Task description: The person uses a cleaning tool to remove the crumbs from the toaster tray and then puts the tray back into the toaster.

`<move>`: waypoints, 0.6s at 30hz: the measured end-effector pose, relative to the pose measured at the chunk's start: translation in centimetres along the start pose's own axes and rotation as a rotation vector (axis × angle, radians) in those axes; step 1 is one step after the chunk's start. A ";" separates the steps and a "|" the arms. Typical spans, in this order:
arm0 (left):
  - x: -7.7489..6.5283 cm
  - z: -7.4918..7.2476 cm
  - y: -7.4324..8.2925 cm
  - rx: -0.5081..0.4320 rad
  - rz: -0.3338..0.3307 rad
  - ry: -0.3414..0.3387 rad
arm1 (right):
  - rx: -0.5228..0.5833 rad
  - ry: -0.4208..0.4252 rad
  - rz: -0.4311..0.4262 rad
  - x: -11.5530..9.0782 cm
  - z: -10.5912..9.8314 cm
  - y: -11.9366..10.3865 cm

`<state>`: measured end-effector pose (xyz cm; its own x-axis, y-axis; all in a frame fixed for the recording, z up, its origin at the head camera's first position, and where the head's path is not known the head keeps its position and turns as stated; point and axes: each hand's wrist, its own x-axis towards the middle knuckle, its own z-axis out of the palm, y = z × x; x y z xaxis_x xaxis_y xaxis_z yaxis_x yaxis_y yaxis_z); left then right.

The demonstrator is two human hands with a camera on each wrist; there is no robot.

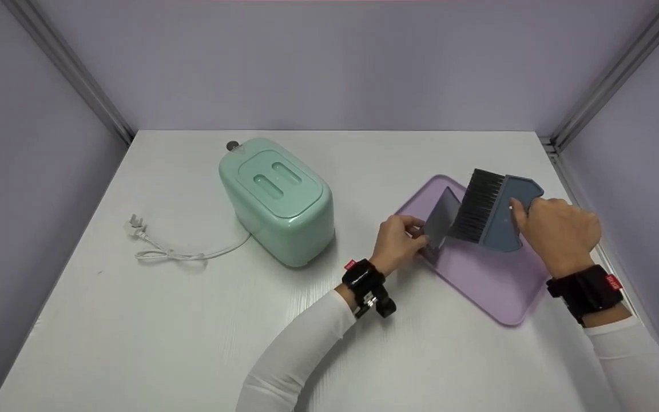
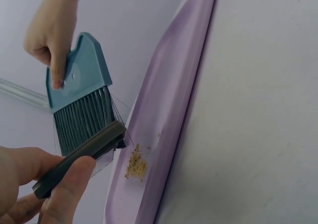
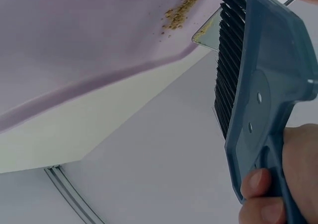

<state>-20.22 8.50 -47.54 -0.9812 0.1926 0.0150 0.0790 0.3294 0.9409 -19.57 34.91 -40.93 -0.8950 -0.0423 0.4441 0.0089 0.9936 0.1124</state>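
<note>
My left hand (image 1: 398, 243) pinches the dark grip edge of a thin, flat crumb tray (image 1: 441, 218), held tilted over the near left side of a purple tray (image 1: 489, 280). In my right hand (image 1: 561, 232) is a blue hand brush (image 1: 507, 220), gripped by its handle. Its black bristles (image 1: 476, 206) are right at the crumb tray's face. Yellow-brown crumbs (image 2: 136, 165) lie in a small heap on the purple tray below. A few more cling near the corner of the crumb tray (image 3: 208, 31) in the right wrist view.
A mint-green toaster (image 1: 284, 212) with a lid on top stands left of centre on the white table (image 1: 192, 332). Its white cord (image 1: 181, 256) is bundled to the left, ending in a plug (image 1: 135, 225). Pale panels wall the table at the back and sides.
</note>
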 end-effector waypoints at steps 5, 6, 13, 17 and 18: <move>0.0 0.0 -0.1 0.004 0.010 0.000 | -0.023 0.039 -0.007 0.6 0.9 0.3; -0.1 0.0 -0.1 0.001 0.009 -0.001 | -0.026 0.044 -0.009 0.7 1.0 0.4; -0.1 0.1 -0.1 0.006 0.008 -0.010 | 0.001 -0.020 0.017 1.4 1.7 0.9; -0.1 0.2 -0.1 0.028 0.015 -0.016 | 0.018 -0.085 0.034 1.8 1.9 1.3; -0.1 0.2 -0.1 0.032 0.015 -0.018 | 0.018 -0.100 0.039 1.9 1.9 1.4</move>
<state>-20.05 8.62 -47.74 -0.9766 0.2140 0.0229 0.0997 0.3559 0.9292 -22.11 36.45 -41.63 -0.9343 0.0059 0.3564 0.0370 0.9961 0.0805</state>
